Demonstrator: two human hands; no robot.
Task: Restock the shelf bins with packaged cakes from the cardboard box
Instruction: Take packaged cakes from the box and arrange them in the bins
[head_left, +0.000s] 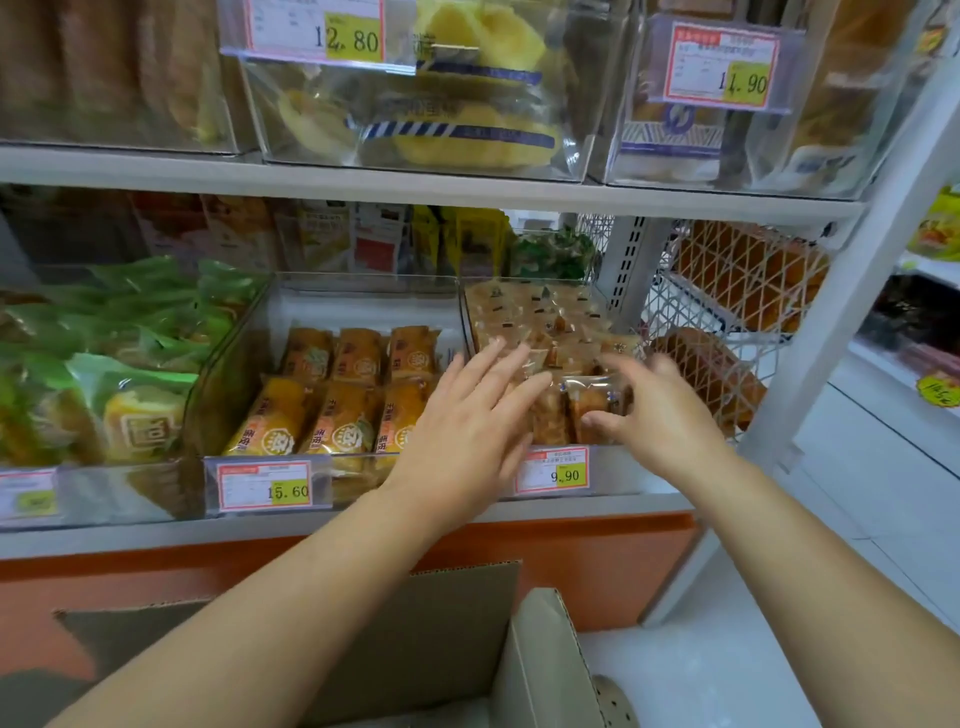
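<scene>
Left hand: fingers straight and spread, palm down, lying on the clear-wrapped packaged cakes; it grips nothing. Right hand: fingers and thumb curved around the front cake pack; motion blur hides the contact, so whether it holds the pack cannot be told. Both hands are in the right clear bin, which is filled with brown cakes and carries a price tag reading 9.90. Just to the left stands a bin of orange-wrapped cakes, tagged 15.60; further left lie green-wrapped packs. A white wire basket is on the right. The cardboard box stands open below the shelf, under the forearms
</scene>
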